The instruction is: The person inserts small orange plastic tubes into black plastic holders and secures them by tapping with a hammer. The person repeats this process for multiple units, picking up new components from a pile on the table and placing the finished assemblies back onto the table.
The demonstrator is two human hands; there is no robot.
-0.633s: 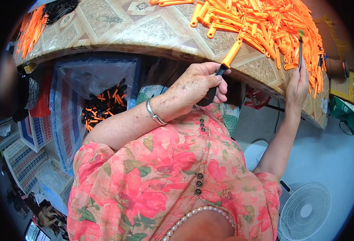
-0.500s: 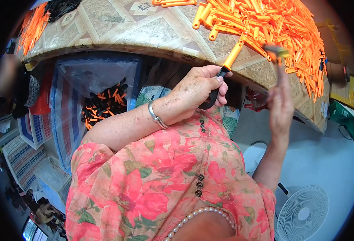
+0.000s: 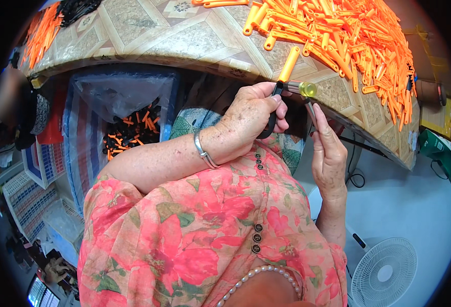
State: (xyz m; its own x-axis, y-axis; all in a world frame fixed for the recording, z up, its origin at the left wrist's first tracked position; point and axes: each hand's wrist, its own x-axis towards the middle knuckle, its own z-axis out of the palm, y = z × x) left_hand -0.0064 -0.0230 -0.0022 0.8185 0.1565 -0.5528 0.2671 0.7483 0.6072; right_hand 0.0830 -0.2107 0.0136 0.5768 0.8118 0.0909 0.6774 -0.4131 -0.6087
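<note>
My left hand (image 3: pixel 264 105) grips a black looped part (image 3: pixel 270 120) near the table's front edge. Out of its upper end sticks a flat orange plastic handle piece (image 3: pixel 289 64), tilted up to the right. My right hand (image 3: pixel 329 151) is closed on the handle of a small hammer (image 3: pixel 305 89) with a translucent yellow face. The hammer's head lies right beside the joint of the black and orange parts; whether it touches them, I cannot tell. My right fingers point up along the hammer's handle.
A large heap of orange handle pieces (image 3: pixel 348 38) covers the right of the patterned table (image 3: pixel 148 38). More orange and black parts lie at its far left. Below the edge, a lined crate (image 3: pixel 72 138) holds black-and-orange pieces. A white fan (image 3: pixel 384 273) stands at lower right.
My right hand has swung the hammer down and left, from above the table's edge to the joint of the part. My left hand keeps its hold, nearly still.
</note>
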